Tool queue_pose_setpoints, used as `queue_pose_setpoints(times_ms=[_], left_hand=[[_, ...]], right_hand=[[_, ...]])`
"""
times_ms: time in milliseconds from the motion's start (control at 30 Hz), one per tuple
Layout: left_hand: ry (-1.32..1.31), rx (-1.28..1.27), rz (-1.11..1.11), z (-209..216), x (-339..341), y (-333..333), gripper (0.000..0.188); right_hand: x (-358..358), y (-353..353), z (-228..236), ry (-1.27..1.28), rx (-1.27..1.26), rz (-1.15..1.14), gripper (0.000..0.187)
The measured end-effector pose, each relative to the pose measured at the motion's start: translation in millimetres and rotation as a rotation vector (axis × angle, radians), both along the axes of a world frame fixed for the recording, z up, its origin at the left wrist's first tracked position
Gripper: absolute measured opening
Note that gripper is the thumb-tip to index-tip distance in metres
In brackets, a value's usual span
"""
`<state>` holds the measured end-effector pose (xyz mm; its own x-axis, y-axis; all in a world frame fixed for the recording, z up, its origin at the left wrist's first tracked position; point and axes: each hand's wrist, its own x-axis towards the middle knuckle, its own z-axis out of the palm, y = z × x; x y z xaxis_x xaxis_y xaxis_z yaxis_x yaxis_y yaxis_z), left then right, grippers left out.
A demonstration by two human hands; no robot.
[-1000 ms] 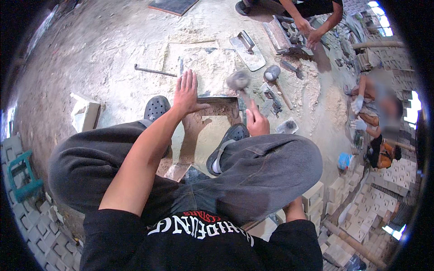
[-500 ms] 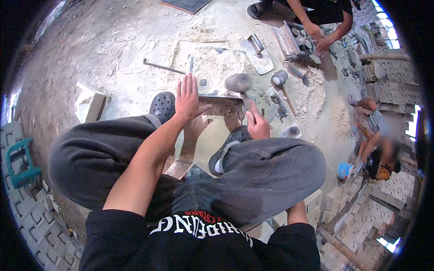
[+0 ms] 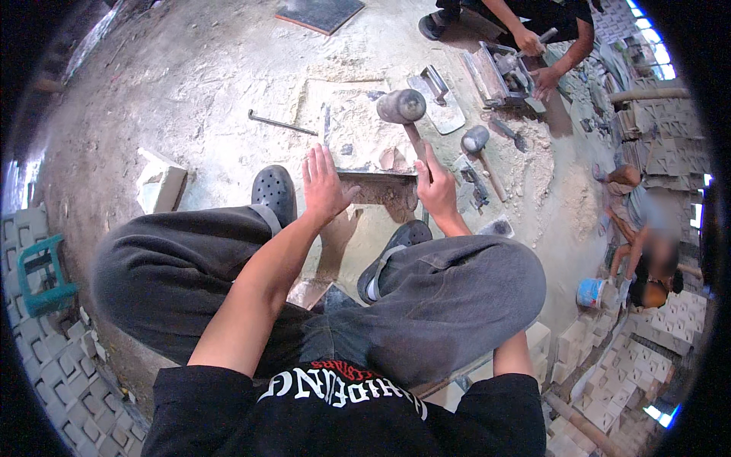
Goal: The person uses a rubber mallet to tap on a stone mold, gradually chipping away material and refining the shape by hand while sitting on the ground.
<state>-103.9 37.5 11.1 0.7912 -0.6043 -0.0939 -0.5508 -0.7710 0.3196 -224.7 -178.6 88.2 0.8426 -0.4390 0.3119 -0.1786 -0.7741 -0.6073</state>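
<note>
My right hand (image 3: 436, 190) is closed round the wooden handle of a mallet (image 3: 401, 107) with a thick, dark cylindrical head. The head is raised over a box-like mould (image 3: 377, 177) on the floor between my feet, its top spread with pale, sandy powder. My left hand (image 3: 325, 186) is held flat with fingers stretched forward, at the mould's left end; whether the palm presses on it is hard to tell. A small reddish lump (image 3: 392, 158) lies on the mould's near right part.
A second mallet (image 3: 475, 139), a plastering float (image 3: 449, 114) and a metal rod (image 3: 282, 123) lie around the mould. A co-worker's hands (image 3: 545, 80) work at another mould (image 3: 483, 74). A pale block (image 3: 161, 183) stands left, a green stool (image 3: 47, 276) farther left. Another person crouches at right near a blue bucket (image 3: 590, 292).
The mallet head, blurred before, is now sharp and sits farther from me. My left hand has come slightly nearer. The co-worker's hands have shifted, and a handle now shows in one.
</note>
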Motion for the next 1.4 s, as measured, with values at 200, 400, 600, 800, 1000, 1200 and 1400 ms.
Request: queue_pose_setpoints(times_ms=[200,400,600,800,1000,1200,1400], left_hand=[[0.063,0.043,-0.004,10,7,2,0.126],[0.079,0.085,-0.015,15,10,1,0.13],[0.112,0.115,-0.026,17,10,1,0.133],[0.106,0.075,-0.017,11,8,-1,0.132],[0.084,0.001,0.029,8,23,-6,0.145],[0.215,-0.015,0.117,13,22,-17,0.148],[0.254,-0.062,0.134,6,28,-18,0.151]], right_hand=[[35,-3,14,0.289,-0.006,0.077,0.045],[55,4,12,0.387,-0.037,0.154,0.045],[41,22,-11,0.397,-0.022,0.142,0.042],[46,16,-11,0.1,0.088,0.081,0.046],[67,12,28,0.339,-0.02,0.14,0.048],[54,10,4,0.301,0.03,0.125,0.045],[59,23,3,-0.156,0.034,0.085,0.047]])
